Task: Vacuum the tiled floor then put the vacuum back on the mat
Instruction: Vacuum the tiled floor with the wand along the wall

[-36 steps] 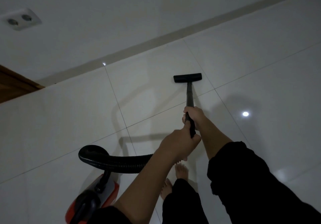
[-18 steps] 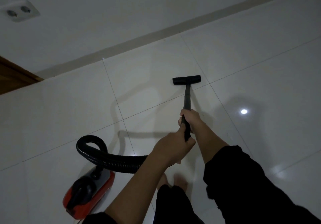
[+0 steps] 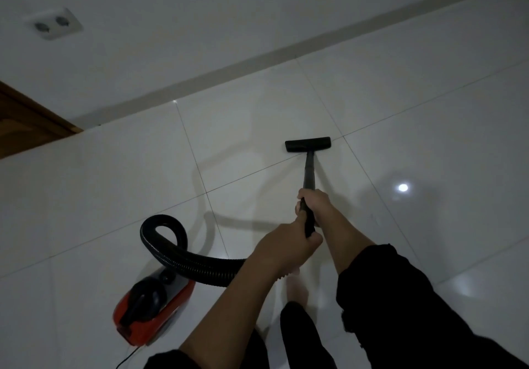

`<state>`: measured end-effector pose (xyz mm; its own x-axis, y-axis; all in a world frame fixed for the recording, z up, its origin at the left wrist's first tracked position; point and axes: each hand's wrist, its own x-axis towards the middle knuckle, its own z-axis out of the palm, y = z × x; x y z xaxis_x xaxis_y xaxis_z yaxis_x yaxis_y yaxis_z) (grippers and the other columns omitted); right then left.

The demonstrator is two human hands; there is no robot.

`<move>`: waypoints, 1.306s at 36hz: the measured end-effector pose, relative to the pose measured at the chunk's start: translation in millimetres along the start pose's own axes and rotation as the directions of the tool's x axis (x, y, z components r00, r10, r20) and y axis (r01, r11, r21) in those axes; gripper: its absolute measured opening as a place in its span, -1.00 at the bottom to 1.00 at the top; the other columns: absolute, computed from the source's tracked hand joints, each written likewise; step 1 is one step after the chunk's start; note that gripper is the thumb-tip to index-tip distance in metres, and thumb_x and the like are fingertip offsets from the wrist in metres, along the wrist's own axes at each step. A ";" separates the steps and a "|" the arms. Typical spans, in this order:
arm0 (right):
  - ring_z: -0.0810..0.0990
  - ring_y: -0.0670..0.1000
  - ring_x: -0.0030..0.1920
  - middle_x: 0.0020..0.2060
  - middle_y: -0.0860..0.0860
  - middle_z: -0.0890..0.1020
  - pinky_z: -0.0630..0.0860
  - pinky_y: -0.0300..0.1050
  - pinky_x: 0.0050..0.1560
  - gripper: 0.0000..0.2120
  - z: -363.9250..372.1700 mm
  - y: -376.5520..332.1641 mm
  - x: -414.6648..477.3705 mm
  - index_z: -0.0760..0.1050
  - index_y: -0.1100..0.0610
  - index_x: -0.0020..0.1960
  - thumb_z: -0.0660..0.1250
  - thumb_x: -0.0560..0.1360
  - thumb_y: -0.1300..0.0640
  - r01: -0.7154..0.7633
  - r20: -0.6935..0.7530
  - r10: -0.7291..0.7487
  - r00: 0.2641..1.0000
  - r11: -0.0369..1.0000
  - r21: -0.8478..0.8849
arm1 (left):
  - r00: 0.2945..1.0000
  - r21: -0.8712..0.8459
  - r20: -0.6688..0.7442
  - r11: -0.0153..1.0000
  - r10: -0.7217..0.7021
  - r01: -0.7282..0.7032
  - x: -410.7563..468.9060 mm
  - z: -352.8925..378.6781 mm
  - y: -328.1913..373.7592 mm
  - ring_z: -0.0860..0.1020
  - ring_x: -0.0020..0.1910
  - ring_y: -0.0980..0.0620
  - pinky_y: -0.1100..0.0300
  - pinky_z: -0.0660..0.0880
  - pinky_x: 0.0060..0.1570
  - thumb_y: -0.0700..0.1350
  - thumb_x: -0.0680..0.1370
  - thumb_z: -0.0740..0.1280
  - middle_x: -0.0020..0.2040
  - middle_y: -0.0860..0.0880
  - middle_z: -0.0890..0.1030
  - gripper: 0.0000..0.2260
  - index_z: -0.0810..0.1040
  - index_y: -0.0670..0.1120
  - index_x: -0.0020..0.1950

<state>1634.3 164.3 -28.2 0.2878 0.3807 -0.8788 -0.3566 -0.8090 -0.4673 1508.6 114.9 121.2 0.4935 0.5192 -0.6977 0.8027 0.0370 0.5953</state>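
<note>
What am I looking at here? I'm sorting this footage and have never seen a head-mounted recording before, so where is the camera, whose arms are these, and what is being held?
The camera sits on a person's head and looks down, so the arms reaching in from the bottom are their own. Both hands grip the black wand of a vacuum: the right hand further along, the left hand nearer the body. The wand ends in a flat floor nozzle resting on the white tiled floor. A ribbed hose loops back to the red and black vacuum body on the floor at left. A wall socket shows top left. No mat is visible.
</note>
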 end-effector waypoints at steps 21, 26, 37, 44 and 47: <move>0.47 0.08 -0.45 -0.40 0.15 0.50 0.44 -0.06 -0.35 -0.85 9.9 55.6 -40.6 0.40 0.28 -0.02 0.25 0.41 0.33 -0.018 -0.063 0.027 0.998 0.992 0.126 | 0.994 0.130 0.078 0.988 0.077 -0.087 -50.3 13.7 -34.9 0.63 -0.18 -0.19 -0.12 0.56 -0.01 0.02 0.61 0.05 -0.08 -0.20 0.62 -0.42 -0.12 0.09 0.59; 0.46 0.08 -0.45 -0.45 0.14 0.49 0.43 -0.04 -0.32 -0.96 5.4 71.8 -53.7 0.39 0.28 -0.14 0.25 0.43 0.33 0.011 -0.063 -0.006 0.998 0.996 0.084 | 0.991 0.103 0.089 0.988 0.103 -0.112 -63.8 26.0 -42.4 0.64 -0.22 -0.19 -0.13 0.59 -0.07 0.00 0.60 0.06 -0.13 -0.20 0.62 -0.43 -0.06 0.07 0.58; 0.47 0.09 -0.43 -0.44 0.12 0.50 0.41 -0.02 -0.30 -0.93 -5.3 113.9 -72.1 0.39 0.25 -0.12 0.27 0.41 0.29 -0.004 -0.064 0.008 0.998 0.999 0.055 | 0.990 0.136 0.091 0.983 0.108 -0.120 -95.0 57.4 -51.2 0.63 -0.18 -0.21 -0.16 0.58 -0.06 -0.02 0.61 0.04 -0.10 -0.22 0.61 -0.47 -0.01 0.03 0.58; 0.48 0.08 -0.44 -0.47 0.12 0.52 0.43 -0.04 -0.29 -0.86 -20.1 136.3 -84.2 0.41 0.28 -0.03 0.27 0.41 0.30 -0.013 -0.059 0.017 0.998 0.998 0.066 | 0.989 0.109 0.093 0.986 0.117 -0.127 -109.6 82.3 -48.3 0.66 -0.29 -0.15 -0.06 0.62 -0.12 0.00 0.61 0.04 -0.16 -0.15 0.60 -0.51 0.08 0.03 0.54; 0.48 0.08 -0.46 -0.54 0.10 0.52 0.43 -0.03 -0.26 -0.86 -26.8 145.0 -87.1 0.41 0.27 -0.04 0.26 0.40 0.30 -0.018 -0.060 0.021 0.998 0.998 0.057 | 0.990 0.098 0.089 0.988 0.110 -0.119 -114.0 94.1 -46.3 0.66 -0.29 -0.17 -0.08 0.62 -0.11 0.00 0.61 0.03 -0.19 -0.14 0.58 -0.52 0.09 0.03 0.53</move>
<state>1581.3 1.8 -16.8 0.3332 0.3357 -0.8811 -0.4120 -0.7887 -0.4563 1446.7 -26.3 135.7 0.6070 0.4421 -0.6604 0.7670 -0.1085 0.6324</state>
